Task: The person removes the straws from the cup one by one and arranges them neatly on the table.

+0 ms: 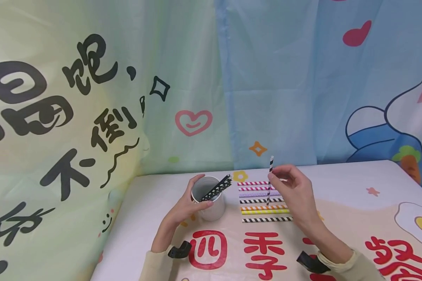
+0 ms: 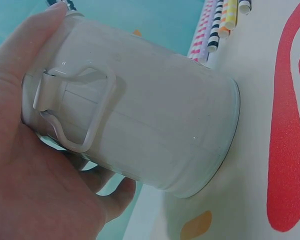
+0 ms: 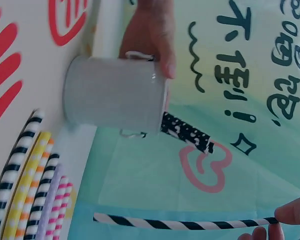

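Observation:
A white metal bucket [image 1: 212,210] with small wire handles stands on the table at the centre. My left hand [image 1: 183,207] grips it around the upper side, thumb near the rim. Black straws with a white pattern [image 3: 186,132] lean out of its mouth. To the right, my right hand [image 1: 298,195] pinches the top part of a black-and-white striped paper straw [image 3: 185,224] and holds it upright. Behind that straw lies a row of paper straws: pink-striped, purple, black-striped, orange-striped, a yellow one [image 1: 265,212], and a black-and-white one [image 1: 267,220] nearest me.
A printed cloth [image 1: 232,269] with red characters covers the table. Blue and green curtains [image 1: 183,78] with drawings hang at the back and left. Each wrist carries a black strap mount [image 1: 180,250].

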Tool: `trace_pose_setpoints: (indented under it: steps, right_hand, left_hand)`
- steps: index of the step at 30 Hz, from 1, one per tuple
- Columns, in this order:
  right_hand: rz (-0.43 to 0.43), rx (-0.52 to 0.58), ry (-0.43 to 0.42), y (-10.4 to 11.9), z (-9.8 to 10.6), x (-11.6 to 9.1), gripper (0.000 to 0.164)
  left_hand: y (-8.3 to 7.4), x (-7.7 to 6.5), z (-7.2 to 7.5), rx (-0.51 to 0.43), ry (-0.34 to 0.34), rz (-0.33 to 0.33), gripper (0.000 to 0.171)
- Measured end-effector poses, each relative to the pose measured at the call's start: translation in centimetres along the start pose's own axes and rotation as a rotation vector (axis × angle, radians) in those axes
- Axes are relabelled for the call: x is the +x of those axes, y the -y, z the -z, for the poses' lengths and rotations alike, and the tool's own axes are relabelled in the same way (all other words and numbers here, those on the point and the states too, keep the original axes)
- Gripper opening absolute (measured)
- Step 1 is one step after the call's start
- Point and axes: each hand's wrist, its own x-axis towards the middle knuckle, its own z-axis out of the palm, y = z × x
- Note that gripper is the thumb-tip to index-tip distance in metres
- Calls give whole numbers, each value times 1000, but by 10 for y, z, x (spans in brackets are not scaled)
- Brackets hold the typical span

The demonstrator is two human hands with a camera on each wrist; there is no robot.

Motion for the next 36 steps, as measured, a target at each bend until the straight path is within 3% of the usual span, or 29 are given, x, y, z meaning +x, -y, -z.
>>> trace_pose_setpoints:
  steps: [6,14,24,36]
  right_hand:
    - [96,-119,49,-2,5,2,22]
    - [116,-359,116,-12,14,5,25]
    - [207,-539,201,-27,24,16,19]
    - [147,-660,260,-45,45,32,20]
  left_hand:
    - [-1,0,0,1,-4,-2,93]
    - [-1,1,-1,-4,-7,-4,92]
    - [0,2,-2,-4,2,-9,95]
    - [-2,-1,-1,3,-9,-7,92]
